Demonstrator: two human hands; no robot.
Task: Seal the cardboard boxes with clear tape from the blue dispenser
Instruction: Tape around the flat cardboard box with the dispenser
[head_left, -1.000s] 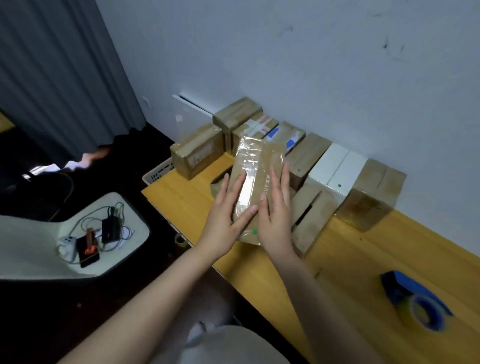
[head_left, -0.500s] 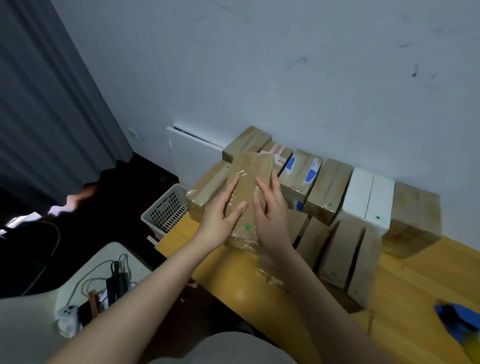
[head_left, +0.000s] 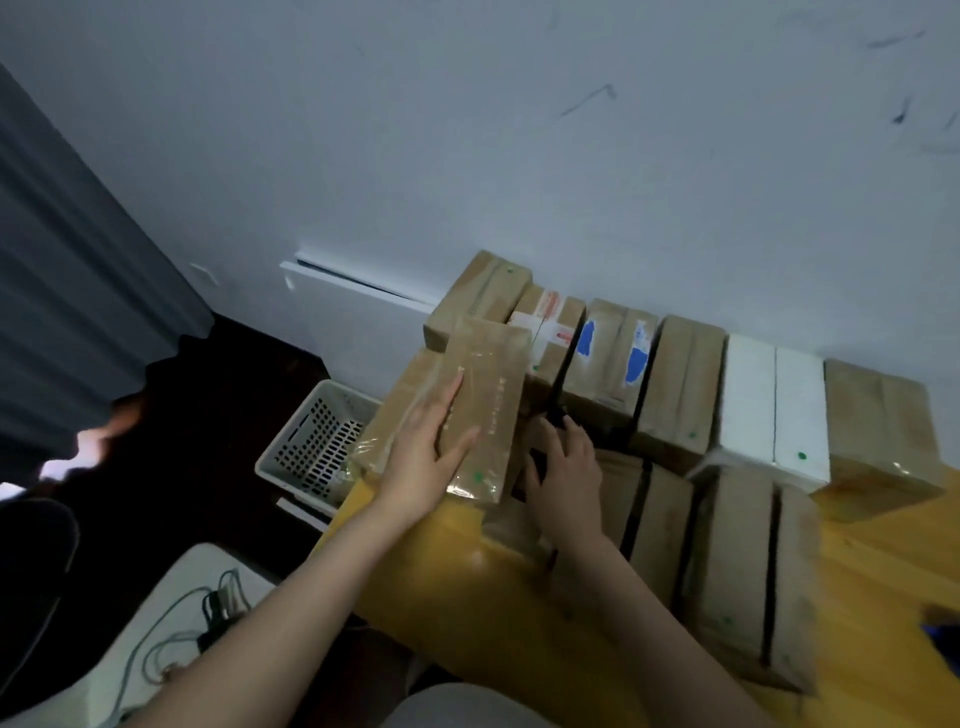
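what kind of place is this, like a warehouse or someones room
Most likely a room in a home or small office used for packing, not a warehouse: taped cardboard boxes lined on a wooden table against a scuffed wall, with a grey curtain and a white plastic basket nearby.

The room is dim and cool-toned: the wall (head_left: 519, 130) reads an even blue-grey, and the floor (head_left: 197, 457) at left sinks to near black, save a small blown-out patch of light below the curtain (head_left: 62, 249). Faint glare streaks the clear wrap on the tilted box (head_left: 488, 405) (nothing harsh). Motion blur smears the nearer boxes (head_left: 737, 561) and the table (head_left: 883, 566) at right, and the wide lens bends the edges.
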